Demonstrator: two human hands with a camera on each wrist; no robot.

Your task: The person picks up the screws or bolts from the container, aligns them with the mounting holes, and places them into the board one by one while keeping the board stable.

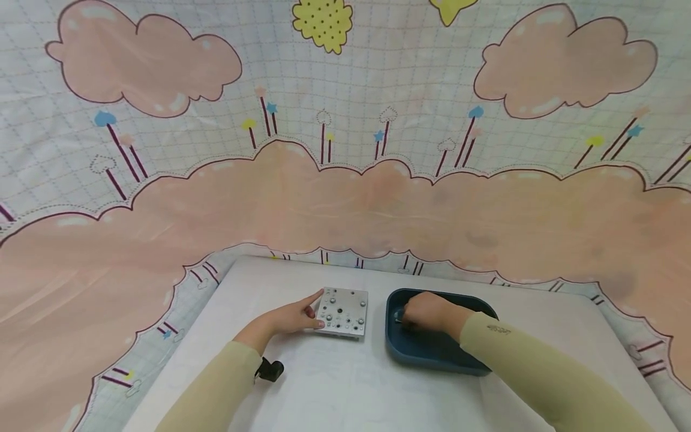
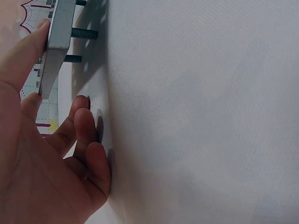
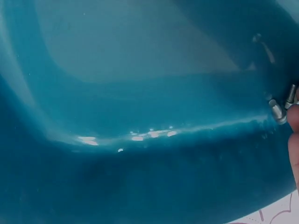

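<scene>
A square silver metal plate, dotted with holes and bolt heads, sits at the middle of the table. My left hand holds its left side, thumb at the near corner and index finger at the far one. In the left wrist view, threaded bolts stick out of the plate's underside; the other fingers of that hand curl beside the cloth. My right hand reaches down into a blue tray. Its fingertips are at small metal pieces, a bolt and a short rounded pin; their grip is mostly out of view.
White cloth covers the table. Behind it hangs a patterned curtain. A black wrist device sits under the left forearm. The tray has raised walls and stands to the right of the plate.
</scene>
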